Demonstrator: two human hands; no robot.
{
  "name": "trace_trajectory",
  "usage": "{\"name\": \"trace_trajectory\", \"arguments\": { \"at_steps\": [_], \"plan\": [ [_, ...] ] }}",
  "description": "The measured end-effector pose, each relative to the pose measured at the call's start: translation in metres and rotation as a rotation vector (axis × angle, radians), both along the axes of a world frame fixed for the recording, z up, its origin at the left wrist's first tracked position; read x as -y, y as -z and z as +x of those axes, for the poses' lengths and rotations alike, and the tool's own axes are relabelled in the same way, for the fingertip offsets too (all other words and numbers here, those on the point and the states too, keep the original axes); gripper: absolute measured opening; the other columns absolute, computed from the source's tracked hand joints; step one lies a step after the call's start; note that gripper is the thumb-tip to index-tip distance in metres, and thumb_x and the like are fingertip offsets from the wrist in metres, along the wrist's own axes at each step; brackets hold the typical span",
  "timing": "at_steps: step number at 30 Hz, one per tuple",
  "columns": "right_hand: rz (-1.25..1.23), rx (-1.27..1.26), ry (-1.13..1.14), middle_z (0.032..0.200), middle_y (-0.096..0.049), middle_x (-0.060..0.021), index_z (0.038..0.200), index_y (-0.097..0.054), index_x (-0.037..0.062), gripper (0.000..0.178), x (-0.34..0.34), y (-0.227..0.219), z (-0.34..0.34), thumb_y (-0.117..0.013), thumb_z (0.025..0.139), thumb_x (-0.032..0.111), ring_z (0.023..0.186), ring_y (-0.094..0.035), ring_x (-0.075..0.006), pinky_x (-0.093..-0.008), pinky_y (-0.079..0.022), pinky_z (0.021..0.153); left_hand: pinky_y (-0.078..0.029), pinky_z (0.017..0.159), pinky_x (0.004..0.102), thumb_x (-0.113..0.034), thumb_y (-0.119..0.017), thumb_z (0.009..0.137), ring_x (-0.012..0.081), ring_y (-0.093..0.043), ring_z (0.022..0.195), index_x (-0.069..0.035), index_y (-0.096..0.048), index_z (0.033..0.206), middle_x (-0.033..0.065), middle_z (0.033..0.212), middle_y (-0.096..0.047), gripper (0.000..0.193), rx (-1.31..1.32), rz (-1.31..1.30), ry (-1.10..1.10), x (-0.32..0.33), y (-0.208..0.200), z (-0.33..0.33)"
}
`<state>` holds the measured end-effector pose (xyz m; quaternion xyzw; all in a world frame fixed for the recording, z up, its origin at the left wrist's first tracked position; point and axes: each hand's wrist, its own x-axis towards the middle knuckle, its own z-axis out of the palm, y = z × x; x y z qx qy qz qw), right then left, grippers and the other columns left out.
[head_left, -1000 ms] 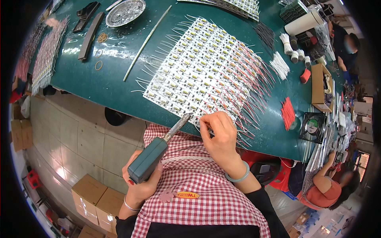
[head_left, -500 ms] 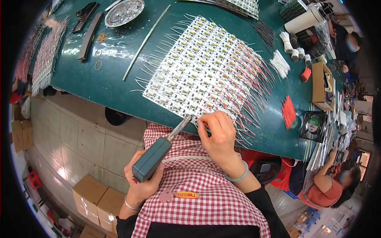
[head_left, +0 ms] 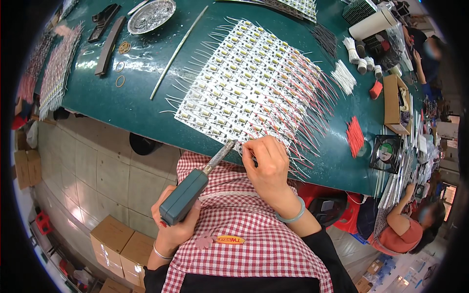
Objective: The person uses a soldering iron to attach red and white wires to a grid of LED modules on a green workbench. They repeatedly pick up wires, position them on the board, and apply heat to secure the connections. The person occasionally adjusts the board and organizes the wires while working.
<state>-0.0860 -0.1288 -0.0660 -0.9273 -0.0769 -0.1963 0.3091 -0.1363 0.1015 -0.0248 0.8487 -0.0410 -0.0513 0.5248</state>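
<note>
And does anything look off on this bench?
Nothing looks plainly damaged or spilled. Only mild untidiness: tan rubber bands lie loose beside the dark curved bar, and the red wires splay unevenly off the right side of the board sheet, unlike a neat bundle.

Electronics workshop, circuit boards (head_left: 240, 92) across a green workbench (head_left: 122, 105), red wires (head_left: 355, 136), cardboard cartons (head_left: 111, 238), co-workers (head_left: 404, 236)

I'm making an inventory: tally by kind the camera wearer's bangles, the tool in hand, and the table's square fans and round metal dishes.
Bangles: 2 (pale green one, silver one)
Green-bodied tool: 1
Black fan: 1
Metal dish: 1
Total: 5
</note>
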Motion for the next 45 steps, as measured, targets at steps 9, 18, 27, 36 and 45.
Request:
{"name": "trace_trajectory", "arguments": {
  "at_steps": [9,18,27,36,45],
  "plan": [
    [-0.005,0.000,0.013,0.079,-0.055,-0.0088,0.084,-0.061,0.0049,0.016,-0.001,0.001,0.001,-0.073,0.075,-0.001,0.072,-0.056,-0.0276,-0.0392,-0.043,0.064,-0.051,0.063,0.0306,0.002,-0.074,0.074,0.0226,-0.064,0.072,0.006,-0.069,0.092,0.0147,0.088,-0.066,0.019,0.027,-0.010,0.006,-0.002,0.003,-0.001],
    [0.004,-0.044,0.061,0.076,-0.053,-0.0087,0.081,-0.058,0.0058,0.017,-0.005,0.000,0.004,-0.073,0.074,0.001,0.068,-0.056,-0.0279,-0.0394,-0.043,0.062,-0.052,0.065,0.0315,0.004,-0.074,0.073,0.0241,-0.066,0.074,0.007,-0.067,0.092,0.0162,0.089,-0.067,0.021,0.045,0.005,0.005,0.001,0.004,0.000],
    [0.013,-0.137,0.088,0.076,-0.055,-0.0101,0.079,-0.058,0.0055,0.015,-0.007,-0.002,0.009,-0.072,0.074,0.001,0.069,-0.058,-0.0296,-0.0415,-0.043,0.062,-0.051,0.064,0.0306,0.002,-0.074,0.074,0.0235,-0.064,0.072,0.006,-0.068,0.092,0.0151,0.088,-0.066,0.020,0.029,0.003,0.001,0.003,0.001,0.004],
    [0.024,-0.172,0.101,0.076,-0.056,-0.0098,0.077,-0.059,0.0063,0.014,-0.004,-0.005,0.009,-0.072,0.075,0.002,0.069,-0.058,-0.0303,-0.0420,-0.044,0.064,-0.053,0.068,0.0287,-0.001,-0.076,0.078,0.0158,-0.066,0.077,0.006,-0.069,0.103,0.0121,0.092,-0.070,0.026,-0.160,-0.197,-0.281,-0.014,0.015,-0.011],
    [0.052,-0.210,0.082,0.078,-0.057,-0.0109,0.081,-0.061,0.0057,0.011,-0.004,-0.011,0.007,-0.071,0.079,0.005,0.074,-0.059,-0.0315,-0.0434,-0.046,0.068,-0.054,0.073,0.0293,0.002,-0.078,0.078,0.0173,-0.066,0.078,0.006,-0.069,0.105,0.0085,0.097,-0.071,0.029,0.235,-0.020,-0.481,-0.024,-0.013,0.041]
  ]
}}
